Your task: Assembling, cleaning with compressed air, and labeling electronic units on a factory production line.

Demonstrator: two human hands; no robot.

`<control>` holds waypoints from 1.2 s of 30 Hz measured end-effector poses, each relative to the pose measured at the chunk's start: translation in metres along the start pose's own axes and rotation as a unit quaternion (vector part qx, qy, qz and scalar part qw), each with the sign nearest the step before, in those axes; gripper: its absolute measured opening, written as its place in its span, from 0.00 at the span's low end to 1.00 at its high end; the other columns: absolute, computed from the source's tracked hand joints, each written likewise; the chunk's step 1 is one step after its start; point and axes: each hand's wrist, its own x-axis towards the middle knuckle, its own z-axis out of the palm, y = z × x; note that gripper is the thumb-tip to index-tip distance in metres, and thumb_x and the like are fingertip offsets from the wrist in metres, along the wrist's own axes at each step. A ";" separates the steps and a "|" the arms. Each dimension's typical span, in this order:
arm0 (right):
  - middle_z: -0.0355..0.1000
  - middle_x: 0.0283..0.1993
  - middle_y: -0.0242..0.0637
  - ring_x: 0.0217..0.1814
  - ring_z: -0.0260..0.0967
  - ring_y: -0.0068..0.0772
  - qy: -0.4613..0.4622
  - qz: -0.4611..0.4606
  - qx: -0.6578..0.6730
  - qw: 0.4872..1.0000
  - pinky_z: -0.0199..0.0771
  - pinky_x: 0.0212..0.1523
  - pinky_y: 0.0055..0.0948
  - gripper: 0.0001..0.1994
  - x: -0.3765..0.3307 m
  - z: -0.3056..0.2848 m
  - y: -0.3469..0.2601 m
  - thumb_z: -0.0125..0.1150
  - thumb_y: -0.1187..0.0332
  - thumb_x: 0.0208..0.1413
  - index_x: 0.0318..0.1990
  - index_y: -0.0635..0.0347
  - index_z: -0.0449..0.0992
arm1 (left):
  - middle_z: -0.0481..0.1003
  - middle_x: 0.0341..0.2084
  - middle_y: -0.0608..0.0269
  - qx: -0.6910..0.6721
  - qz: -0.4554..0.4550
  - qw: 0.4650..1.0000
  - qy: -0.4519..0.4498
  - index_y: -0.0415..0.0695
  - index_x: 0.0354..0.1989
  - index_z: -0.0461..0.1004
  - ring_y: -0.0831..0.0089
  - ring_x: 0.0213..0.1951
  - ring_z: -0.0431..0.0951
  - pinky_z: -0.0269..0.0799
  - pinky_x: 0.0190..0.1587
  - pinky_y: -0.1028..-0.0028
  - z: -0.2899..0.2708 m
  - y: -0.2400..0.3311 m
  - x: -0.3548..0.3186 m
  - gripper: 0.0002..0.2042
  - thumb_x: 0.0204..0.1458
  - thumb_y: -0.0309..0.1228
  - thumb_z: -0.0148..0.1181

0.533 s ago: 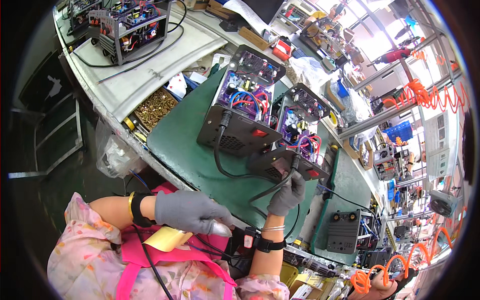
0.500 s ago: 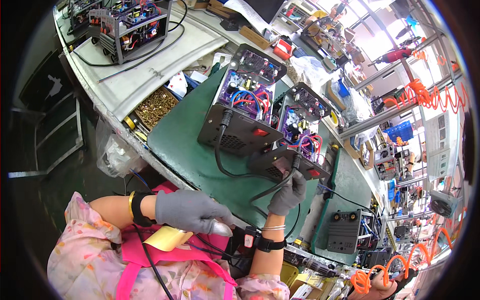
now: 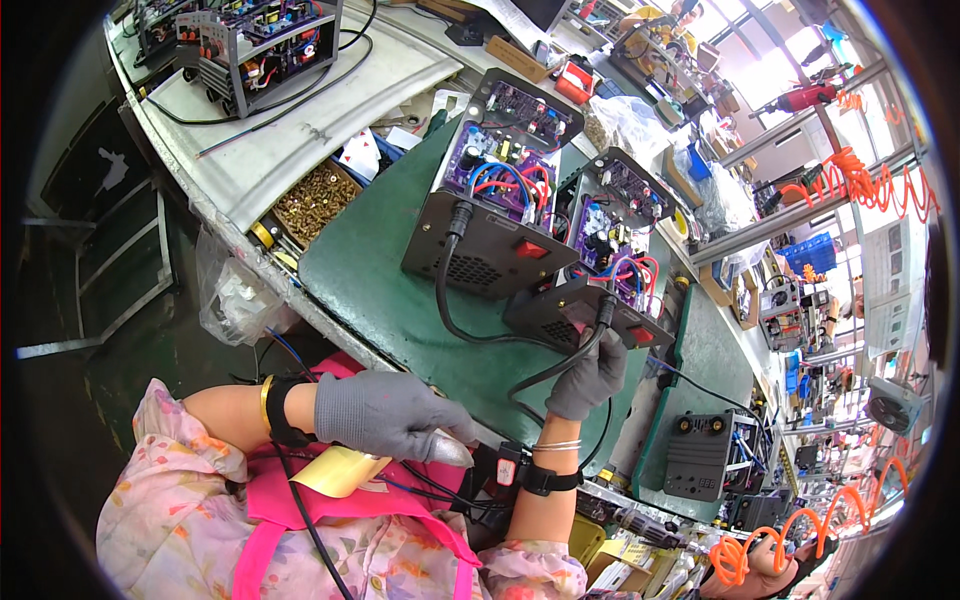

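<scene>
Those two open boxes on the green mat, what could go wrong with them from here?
The right hand grips the black cable close to the right-hand box, so a hard tug might strain it where it enters. The coloured wires on that box lie exposed and could get snagged. The tray of small brass-coloured parts sits beside the mat; a stray one might end up inside an open box.

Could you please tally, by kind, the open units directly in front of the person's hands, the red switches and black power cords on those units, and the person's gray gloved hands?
Open units: 2
Red switches: 2
Black power cords: 2
Gray gloved hands: 2
Total: 8
</scene>
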 end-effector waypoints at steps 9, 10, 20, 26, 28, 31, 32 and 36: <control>0.74 0.38 0.32 0.39 0.68 0.19 0.010 -0.004 -0.016 1.000 0.70 0.40 0.20 0.07 0.000 0.006 -0.002 0.64 0.76 0.52 0.39 0.63 0.76 | 0.75 0.35 0.52 -0.002 -0.007 1.000 0.003 0.42 0.48 0.69 0.55 0.36 0.77 0.71 0.37 0.65 -0.001 -0.001 -0.003 0.21 0.57 0.46 0.53; 0.74 0.38 0.32 0.38 0.69 0.19 0.009 -0.009 -0.022 1.000 0.70 0.40 0.19 0.07 0.000 0.008 -0.002 0.64 0.77 0.52 0.39 0.63 0.76 | 0.75 0.35 0.52 -0.002 -0.005 1.000 0.007 0.42 0.48 0.69 0.55 0.36 0.77 0.71 0.37 0.65 -0.001 -0.001 -0.003 0.20 0.56 0.46 0.54; 0.72 0.36 0.36 0.33 0.71 0.23 0.054 -0.044 -0.120 0.990 0.74 0.35 0.22 0.11 0.008 0.015 -0.010 0.65 0.74 0.49 0.38 0.66 0.71 | 0.76 0.38 0.54 -0.003 0.004 1.000 0.003 0.40 0.50 0.69 0.59 0.38 0.77 0.71 0.40 0.67 -0.004 0.008 -0.003 0.20 0.57 0.43 0.54; 0.65 0.25 0.31 0.23 0.63 0.18 0.126 0.091 -0.015 0.988 0.62 0.21 0.20 0.07 -0.009 -0.020 -0.067 0.58 0.74 0.54 0.35 0.59 0.64 | 0.73 0.23 0.67 -0.087 -0.073 0.993 0.013 0.41 0.52 0.71 0.83 0.18 0.70 0.67 0.24 0.80 -0.024 0.031 -0.011 0.18 0.56 0.37 0.57; 0.67 0.26 0.32 0.25 0.65 0.20 -0.004 0.109 0.031 0.994 0.66 0.25 0.19 0.07 -0.037 -0.014 -0.114 0.58 0.77 0.52 0.37 0.61 0.68 | 0.71 0.18 0.68 -0.099 -0.065 0.993 0.028 0.41 0.51 0.72 0.80 0.20 0.73 0.68 0.24 0.79 -0.023 0.033 -0.012 0.17 0.55 0.35 0.59; 0.70 0.31 0.35 0.27 0.67 0.23 -0.380 0.169 0.009 0.909 0.68 0.29 0.22 0.12 -0.062 -0.004 -0.150 0.60 0.77 0.50 0.43 0.63 0.71 | 0.71 0.16 0.66 -0.076 0.108 0.990 0.041 0.42 0.47 0.74 0.75 0.22 0.75 0.70 0.28 0.77 -0.019 0.030 -0.012 0.15 0.52 0.33 0.63; 0.71 0.32 0.37 0.27 0.68 0.25 -0.456 0.211 -0.002 0.864 0.68 0.31 0.23 0.14 -0.066 0.001 -0.156 0.61 0.77 0.48 0.44 0.63 0.72 | 0.71 0.16 0.66 -0.075 0.106 0.991 0.044 0.42 0.47 0.74 0.75 0.22 0.75 0.70 0.28 0.77 -0.018 0.033 -0.007 0.15 0.52 0.33 0.63; 0.71 0.33 0.39 0.28 0.69 0.35 -0.453 0.114 0.002 0.884 0.69 0.31 0.26 0.13 -0.076 0.000 -0.137 0.65 0.74 0.46 0.41 0.62 0.75 | 0.76 0.32 0.59 0.003 0.182 0.973 0.145 0.39 0.46 0.73 0.66 0.33 0.78 0.73 0.35 0.72 -0.017 0.046 -0.002 0.20 0.45 0.33 0.69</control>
